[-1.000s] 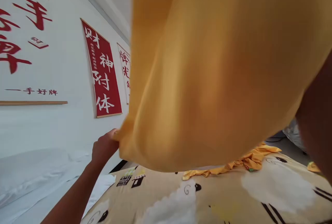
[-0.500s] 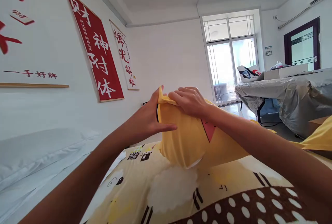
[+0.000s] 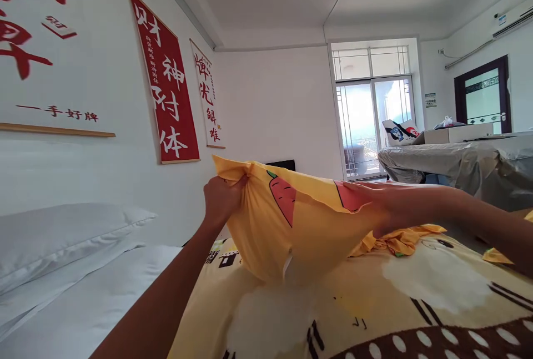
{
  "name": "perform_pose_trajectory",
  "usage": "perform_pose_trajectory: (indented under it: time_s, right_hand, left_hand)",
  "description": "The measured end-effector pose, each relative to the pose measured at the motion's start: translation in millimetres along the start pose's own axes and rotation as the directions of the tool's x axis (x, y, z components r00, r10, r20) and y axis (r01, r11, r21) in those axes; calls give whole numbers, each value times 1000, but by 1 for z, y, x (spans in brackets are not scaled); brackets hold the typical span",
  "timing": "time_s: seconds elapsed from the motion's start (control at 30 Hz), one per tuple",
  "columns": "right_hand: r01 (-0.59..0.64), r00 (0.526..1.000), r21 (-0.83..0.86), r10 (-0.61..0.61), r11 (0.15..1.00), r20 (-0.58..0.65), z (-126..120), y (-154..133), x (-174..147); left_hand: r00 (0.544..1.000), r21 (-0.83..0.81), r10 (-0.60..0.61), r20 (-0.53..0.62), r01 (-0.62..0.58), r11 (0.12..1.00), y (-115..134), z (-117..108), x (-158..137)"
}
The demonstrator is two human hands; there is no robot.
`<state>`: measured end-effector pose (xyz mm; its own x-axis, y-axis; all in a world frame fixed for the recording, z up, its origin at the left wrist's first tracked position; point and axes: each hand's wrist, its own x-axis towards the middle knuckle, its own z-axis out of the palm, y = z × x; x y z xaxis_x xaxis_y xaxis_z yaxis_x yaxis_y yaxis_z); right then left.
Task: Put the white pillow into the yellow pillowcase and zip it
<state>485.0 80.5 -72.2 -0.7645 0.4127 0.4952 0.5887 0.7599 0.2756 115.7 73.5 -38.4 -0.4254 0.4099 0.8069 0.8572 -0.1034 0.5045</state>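
Head: yellow cloth point(image 3: 262, 231), patterned bedding point(image 3: 375, 298), white wall point(image 3: 270, 104)

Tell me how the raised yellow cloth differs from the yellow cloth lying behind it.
The raised cloth is held up above the bedding; the lying cloth rests on it.
The raised cloth is partly spread; the lying cloth is crumpled.
The raised cloth shows a whole carrot print; the lying cloth shows none whole.
Both are yellow.
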Motion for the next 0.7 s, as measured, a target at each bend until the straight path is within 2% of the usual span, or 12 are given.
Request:
perform_pose_trajectory:
  time_s: [0.07,0.13,0.2,0.23,0.3,0.33,0.4,0.47,0.5,0.53,0.57,0.7]
  right_hand:
    - [-14,1000,-63,14,998,-8,13,-7,-13]
    - [-115,991,-175,102,978,-82,30,-16,-10]
    - [-213,970,-306,162,928,-181,46,-20,3]
    - [-232,963,-361,160,903,-218,53,-19,10]
    - [-229,956,-433,117,872,-268,63,-9,24]
    - [-222,953,-446,95,867,-288,65,-3,29]
    - [-242,936,-420,97,874,-338,65,9,35]
    - [-294,907,-343,148,892,-393,62,17,39]
    - [-318,891,-297,178,900,-417,60,19,39]
    - [-334,878,-255,201,907,-434,57,20,39]
    - [-340,868,-223,214,914,-449,56,20,39]
    - [-313,833,-161,189,936,-521,64,11,40]
  left_hand:
    - [1000,19,-10,-19,10,1000,-8,5,5]
    - [999,8,18,-38,-18,1000,-10,9,4]
    - [982,45,113,-153,-107,993,-8,10,1]
    - [951,106,206,-232,-186,977,-8,7,-2]
    - [821,305,484,-302,-398,865,-9,-1,-7]
    - [733,410,631,-255,-510,757,-11,-7,-10]
    - [536,533,843,-46,-700,474,-14,-19,-15]
    - [357,519,921,158,-823,230,-16,-28,-21]
    - [298,484,929,218,-860,162,-16,-31,-24]
    - [268,447,931,246,-884,137,-15,-34,-27]
    - [274,419,929,248,-895,152,-14,-35,-30]
    - [415,421,861,293,-865,273,-6,-31,-36]
